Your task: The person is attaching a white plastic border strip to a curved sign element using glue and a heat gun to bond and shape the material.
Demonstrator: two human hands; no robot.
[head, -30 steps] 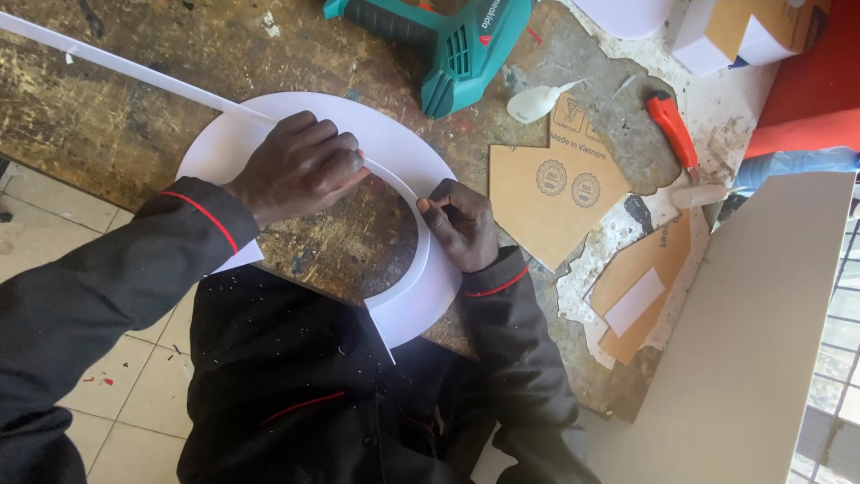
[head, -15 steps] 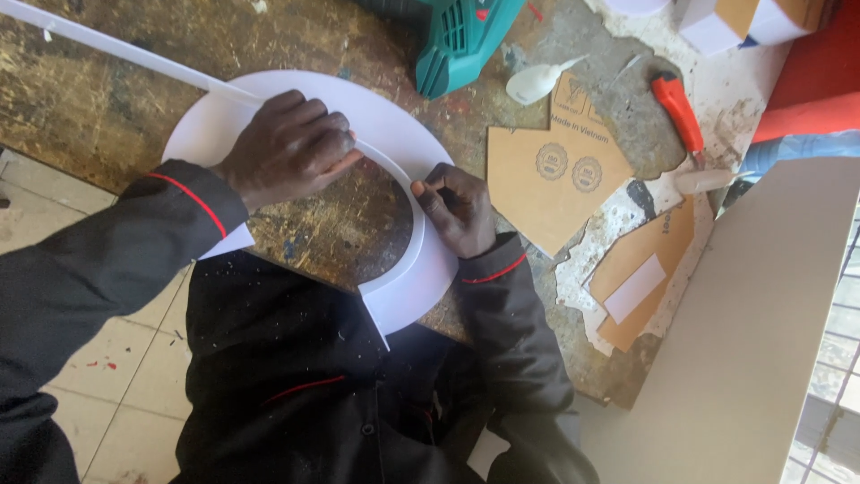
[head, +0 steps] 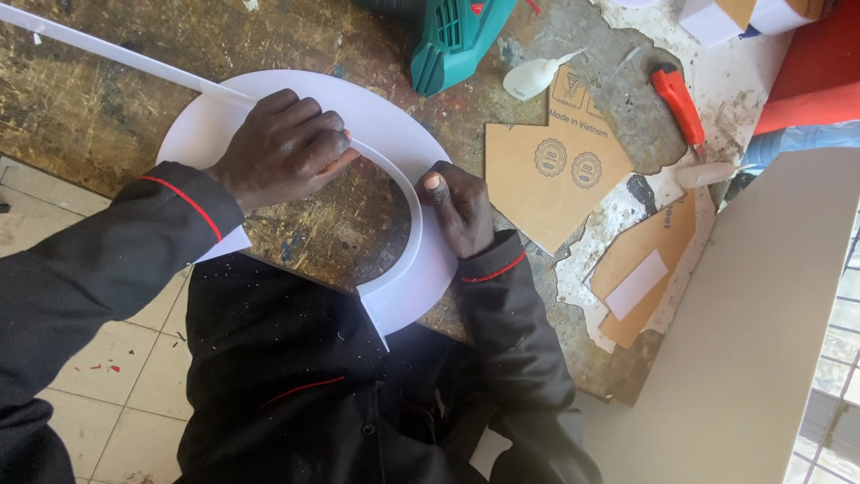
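The white curved ring piece was a flat, smooth, matte arc, wide as a band and cut clean along its inner edge. It lay on the worn workbench, bowing away from the person's body and curling back toward it on the right-hand side, where it ended in a squared tip by the dark jacket.

A thin white strip stood on edge along the inner curve and ran out long and straight, up and away beyond the left hand.

The left hand lay knuckles up on the arc, fingers curled and pinching the strip. The right hand pressed down on the band beside the strip, fingers bent, thumb against the strip's edge.

A teal power tool lay beyond both hands; brown card pieces lay just outside the right hand.
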